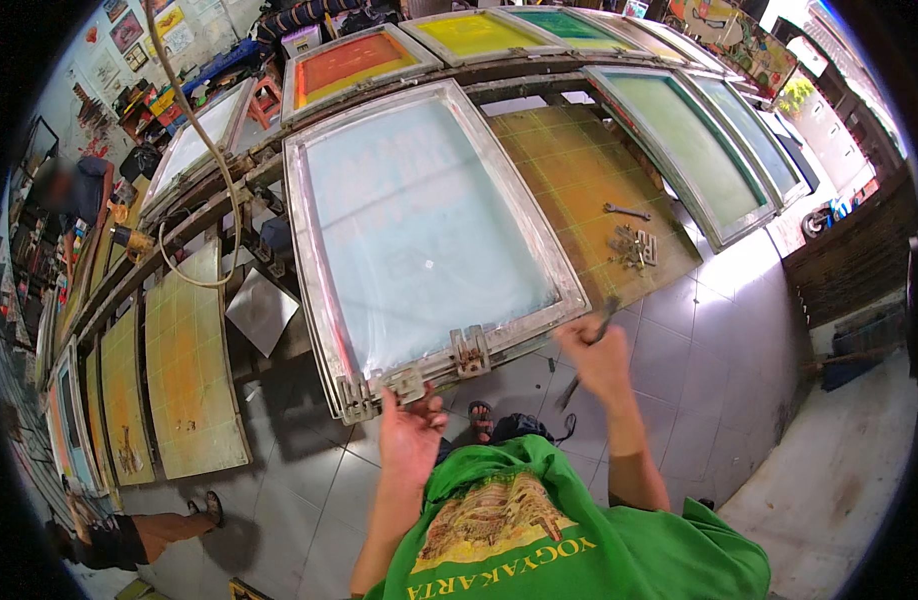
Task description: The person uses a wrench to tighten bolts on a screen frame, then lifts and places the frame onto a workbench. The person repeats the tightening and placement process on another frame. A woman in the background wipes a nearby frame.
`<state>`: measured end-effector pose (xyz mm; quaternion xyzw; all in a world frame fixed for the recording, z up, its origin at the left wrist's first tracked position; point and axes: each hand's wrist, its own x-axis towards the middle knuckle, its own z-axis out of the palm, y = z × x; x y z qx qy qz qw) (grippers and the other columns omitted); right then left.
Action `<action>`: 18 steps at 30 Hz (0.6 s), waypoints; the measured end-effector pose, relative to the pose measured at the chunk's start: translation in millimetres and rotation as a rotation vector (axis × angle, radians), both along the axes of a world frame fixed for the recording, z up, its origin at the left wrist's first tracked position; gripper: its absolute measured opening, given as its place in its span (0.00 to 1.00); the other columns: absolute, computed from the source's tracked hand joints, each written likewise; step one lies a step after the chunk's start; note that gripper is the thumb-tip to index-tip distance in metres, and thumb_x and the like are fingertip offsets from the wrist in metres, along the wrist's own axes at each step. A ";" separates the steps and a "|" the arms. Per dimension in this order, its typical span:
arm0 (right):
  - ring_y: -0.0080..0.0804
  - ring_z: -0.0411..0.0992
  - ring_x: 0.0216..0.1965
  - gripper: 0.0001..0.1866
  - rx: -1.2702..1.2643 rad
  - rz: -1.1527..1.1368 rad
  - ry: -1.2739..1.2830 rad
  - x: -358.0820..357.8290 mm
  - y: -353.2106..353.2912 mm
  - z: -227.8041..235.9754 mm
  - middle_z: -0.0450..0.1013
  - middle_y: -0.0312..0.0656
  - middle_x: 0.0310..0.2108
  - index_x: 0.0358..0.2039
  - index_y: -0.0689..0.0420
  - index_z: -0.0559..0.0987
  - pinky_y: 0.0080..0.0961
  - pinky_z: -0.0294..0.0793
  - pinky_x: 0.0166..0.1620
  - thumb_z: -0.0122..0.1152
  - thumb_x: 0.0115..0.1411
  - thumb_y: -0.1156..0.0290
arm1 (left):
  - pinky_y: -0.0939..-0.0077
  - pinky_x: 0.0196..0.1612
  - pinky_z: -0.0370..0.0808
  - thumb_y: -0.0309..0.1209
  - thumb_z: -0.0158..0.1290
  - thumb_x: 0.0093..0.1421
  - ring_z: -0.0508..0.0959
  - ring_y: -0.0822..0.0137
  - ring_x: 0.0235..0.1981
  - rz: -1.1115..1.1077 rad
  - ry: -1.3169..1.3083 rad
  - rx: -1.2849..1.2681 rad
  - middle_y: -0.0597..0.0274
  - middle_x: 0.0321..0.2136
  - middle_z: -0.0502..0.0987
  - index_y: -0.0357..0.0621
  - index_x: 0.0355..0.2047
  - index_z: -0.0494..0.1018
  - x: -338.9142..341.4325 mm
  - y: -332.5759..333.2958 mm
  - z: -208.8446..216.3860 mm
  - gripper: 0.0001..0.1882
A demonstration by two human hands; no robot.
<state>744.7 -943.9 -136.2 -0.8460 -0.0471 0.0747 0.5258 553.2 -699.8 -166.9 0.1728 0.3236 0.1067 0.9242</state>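
Note:
In front of me lies a large screen-printing frame [434,225] with pale blue mesh and a worn metal border. My left hand [409,435] is closed, thumb and fingers pinching a slotted metal bracket [404,383] at the frame's near edge. Another slotted bracket [357,400] sits at the near left corner, and a third bracket [471,350] is farther right along that edge. By the near right corner, my right hand [599,365] is closed around a dark, slim wrench-like tool [569,393], blurred by motion. Its exact kind is unclear.
On the brownish board [564,165] to the right lie a wrench [627,211] and a pile of metal hardware [634,247]. Several coloured screens stand beyond, including an orange-red screen [351,68]. Another person's legs [159,535] show at lower left. A thin hose [236,215] hangs at left.

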 end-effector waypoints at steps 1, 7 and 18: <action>0.18 0.69 0.25 0.12 0.055 0.096 0.005 -26.3 18.7 12.9 0.76 0.32 0.21 0.33 0.62 0.87 0.25 0.70 0.30 0.76 0.59 0.65 | 0.69 0.39 0.74 0.56 0.42 0.79 0.79 0.65 0.40 -0.030 0.040 -0.035 0.64 0.45 0.81 0.52 0.56 0.74 7.1 -12.1 11.3 0.25; 0.29 0.76 0.20 0.16 -0.106 0.490 -0.244 -90.1 55.4 17.8 0.77 0.43 0.19 0.31 0.57 0.85 0.31 0.74 0.27 0.80 0.56 0.58 | 0.74 0.38 0.75 0.57 0.41 0.79 0.79 0.65 0.37 -0.259 0.134 -0.151 0.59 0.38 0.80 0.47 0.52 0.73 34.1 -38.6 10.9 0.26; 0.57 0.83 0.35 0.17 -0.713 0.106 -0.349 21.4 14.0 -33.1 0.82 0.54 0.29 0.40 0.58 0.82 0.49 0.80 0.42 0.66 0.64 0.55 | 0.74 0.28 0.63 0.51 0.47 0.79 0.66 0.77 0.25 0.414 0.375 0.918 0.70 0.23 0.72 0.41 0.35 0.78 55.4 40.0 -33.3 0.26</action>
